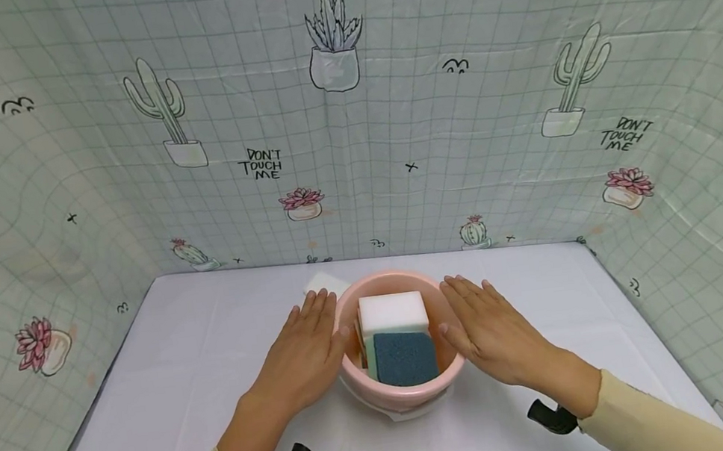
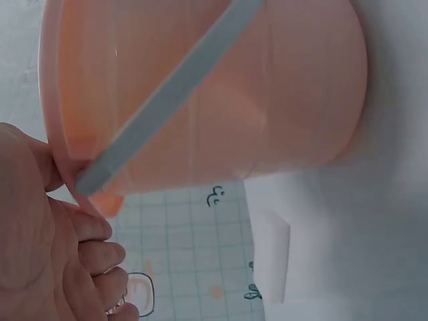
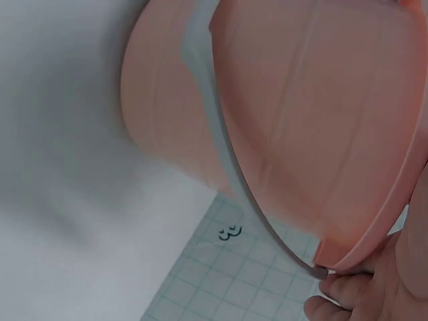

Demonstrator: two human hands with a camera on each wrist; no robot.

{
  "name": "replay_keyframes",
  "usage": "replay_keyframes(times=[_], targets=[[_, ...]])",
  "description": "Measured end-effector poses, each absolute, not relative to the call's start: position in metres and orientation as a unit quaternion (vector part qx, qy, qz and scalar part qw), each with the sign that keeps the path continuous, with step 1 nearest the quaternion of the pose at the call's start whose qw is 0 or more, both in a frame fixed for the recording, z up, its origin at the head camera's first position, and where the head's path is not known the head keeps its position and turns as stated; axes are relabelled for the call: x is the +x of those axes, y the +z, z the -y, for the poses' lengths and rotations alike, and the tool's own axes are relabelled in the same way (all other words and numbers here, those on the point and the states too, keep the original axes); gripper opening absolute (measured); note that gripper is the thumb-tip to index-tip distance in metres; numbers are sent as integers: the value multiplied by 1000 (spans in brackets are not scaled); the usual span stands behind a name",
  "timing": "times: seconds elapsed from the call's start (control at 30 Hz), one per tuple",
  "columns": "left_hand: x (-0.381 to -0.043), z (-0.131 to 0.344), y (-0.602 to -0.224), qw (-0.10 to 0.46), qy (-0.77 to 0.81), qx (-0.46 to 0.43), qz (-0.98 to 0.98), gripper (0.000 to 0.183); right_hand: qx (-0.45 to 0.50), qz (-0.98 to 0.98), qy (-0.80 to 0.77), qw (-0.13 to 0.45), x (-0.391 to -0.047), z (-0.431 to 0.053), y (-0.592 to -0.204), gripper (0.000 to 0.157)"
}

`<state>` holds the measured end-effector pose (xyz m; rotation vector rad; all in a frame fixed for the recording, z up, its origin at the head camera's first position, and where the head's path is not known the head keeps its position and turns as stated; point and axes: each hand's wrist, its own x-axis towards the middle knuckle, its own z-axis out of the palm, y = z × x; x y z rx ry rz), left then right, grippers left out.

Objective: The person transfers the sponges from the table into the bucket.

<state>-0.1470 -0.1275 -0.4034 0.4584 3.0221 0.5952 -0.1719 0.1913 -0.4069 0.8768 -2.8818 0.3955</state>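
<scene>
A pink bucket (image 1: pixel 404 395) with a grey handle (image 2: pixel 167 100) stands on the white table between both hands. Inside it are a white sponge block (image 1: pixel 392 312), a dark blue sponge (image 1: pixel 406 359) and a thin brownish edge at the left, partly hidden. My left hand (image 1: pixel 306 356) holds the rim on the left, thumb over the edge and fingers along the outside. On the opposite side, my right hand (image 1: pixel 499 333) grips the rim the same way. The handle hangs down the front of the bucket, and its ends meet the rim beside the fingers in both wrist views.
Behind the bucket, at its left, a white block (image 1: pixel 326 284) lies on the table (image 1: pixel 153 401), partly hidden. A green checked curtain (image 1: pixel 350 136) with cactus drawings encloses the back and both sides.
</scene>
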Motion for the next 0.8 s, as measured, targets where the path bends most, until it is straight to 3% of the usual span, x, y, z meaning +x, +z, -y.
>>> replay_keyframes(times=[0.4,0.67,0.8], targets=[[-164,174,-399,-64,100,131,-984,60,285,947,140,43,-167,-193,-409,68],[-200,187,-402,-147,-27,218,-965,52,281,949,138,41,-169,-194,-411,68],[-223,185,-402,-159,-88,262,-948,47,282,949,135,42,-170,-192,-412,68]])
